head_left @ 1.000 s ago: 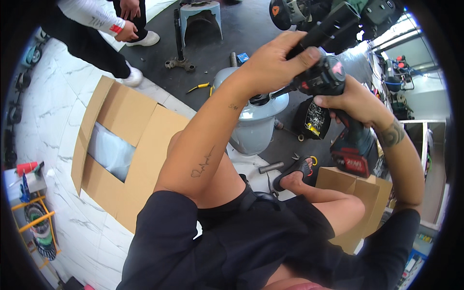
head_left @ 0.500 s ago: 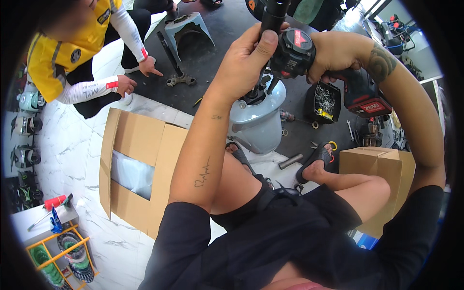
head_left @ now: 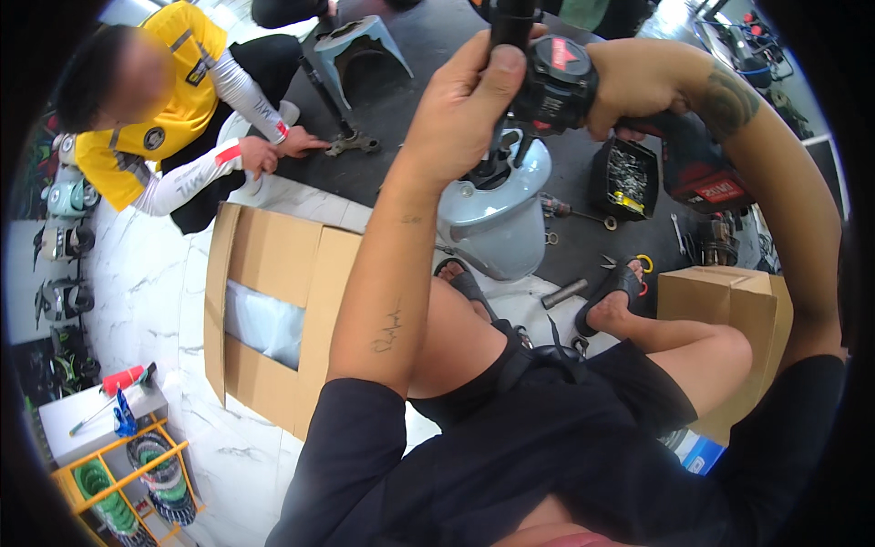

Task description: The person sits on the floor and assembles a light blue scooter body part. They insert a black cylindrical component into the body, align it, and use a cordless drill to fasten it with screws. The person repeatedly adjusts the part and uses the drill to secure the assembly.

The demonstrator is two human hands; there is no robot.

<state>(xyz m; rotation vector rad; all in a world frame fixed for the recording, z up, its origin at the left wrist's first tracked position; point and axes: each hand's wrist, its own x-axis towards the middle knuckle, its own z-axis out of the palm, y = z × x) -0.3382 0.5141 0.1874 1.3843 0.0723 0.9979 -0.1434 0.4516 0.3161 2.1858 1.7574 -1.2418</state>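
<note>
At the top centre, my left hand [head_left: 460,114] is wrapped round a thick black tube [head_left: 513,23], thumb lying along it. My right hand [head_left: 638,87] grips a cordless impact wrench [head_left: 558,82], black with a red-marked battery low on its handle. The wrench head is close beside the tube and my left fingers; the tool's tip is hidden. Below both hands stands a glossy pale blue-grey scooter body panel [head_left: 497,228] with black parts rising from its top.
A black tray of screws [head_left: 624,178], a drill [head_left: 558,208] and a metal cylinder [head_left: 565,294] lie by my feet. Cardboard boxes flank me, left [head_left: 264,360] and right [head_left: 715,301]. A co-worker in yellow [head_left: 187,82] crouches by a metal fork part [head_left: 351,143].
The view has shifted slightly, with my hands still on the tube and wrench. The co-worker's hands have drawn together, one reaching to the metal fork part.
</note>
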